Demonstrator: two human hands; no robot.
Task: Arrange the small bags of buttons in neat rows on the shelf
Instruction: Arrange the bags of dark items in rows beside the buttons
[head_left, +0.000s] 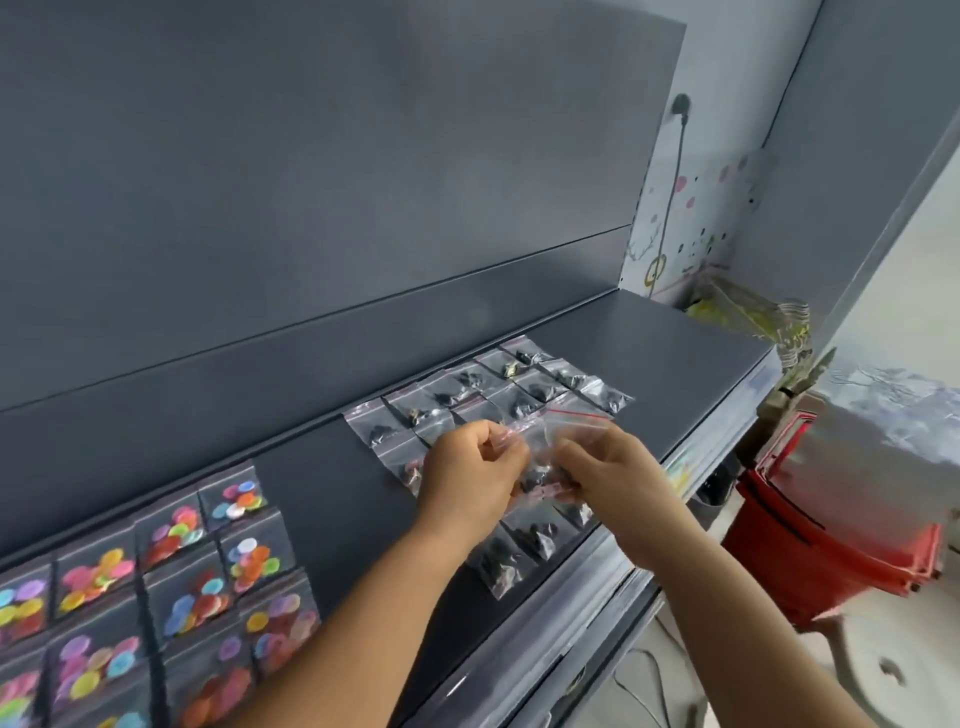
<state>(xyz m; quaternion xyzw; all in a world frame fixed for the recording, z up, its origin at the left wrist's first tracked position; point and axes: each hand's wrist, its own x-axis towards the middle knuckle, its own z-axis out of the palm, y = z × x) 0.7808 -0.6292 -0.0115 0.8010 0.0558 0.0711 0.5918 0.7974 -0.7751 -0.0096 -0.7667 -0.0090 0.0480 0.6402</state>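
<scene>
On the dark grey shelf (332, 483), several clear zip bags of dark buttons (488, 384) lie in rows at the middle right. Bags of coloured buttons (176, 571) lie in rows at the lower left. My left hand (470, 475) and my right hand (608, 475) are close together above the dark-button rows. Between them they hold a bunch of small clear bags (545, 447) with red zip lines and dark buttons inside. Both hands pinch the plastic with curled fingers. More dark-button bags (519, 551) lie below the hands near the shelf's front edge.
The shelf's grey back panel (311, 208) rises behind the rows. A red container (831, 545) stands to the right of the shelf, with clear plastic above it. Yellowish packets (727, 306) sit at the shelf's far right end. Bare shelf surface lies between the two bag groups.
</scene>
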